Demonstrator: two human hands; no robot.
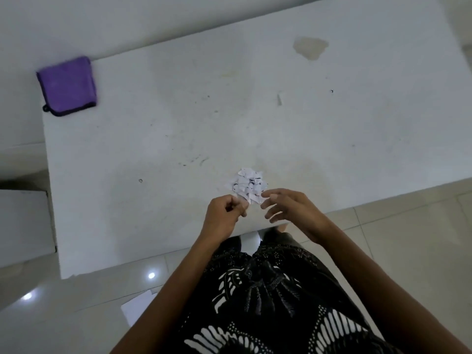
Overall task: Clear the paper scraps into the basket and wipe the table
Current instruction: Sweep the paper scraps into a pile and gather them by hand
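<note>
A small heap of white paper scraps point(248, 185) with black print lies on the white table point(158, 139), near its front edge. My left hand point(224, 213) is just left of the heap, fingers curled, thumb and forefinger pinched at the heap's near edge. My right hand point(288, 208) is just right of it, fingers spread and a fingertip touching the scraps. A folded purple cloth point(67, 85) lies at the table's far left corner. No basket is in view.
A brownish stain point(310, 47) marks the far right of the table, and dark smudges point(194, 159) lie near the middle. A white sheet of paper point(135, 306) lies on the tiled floor by my left side. A white ledge point(23, 221) stands left of the table.
</note>
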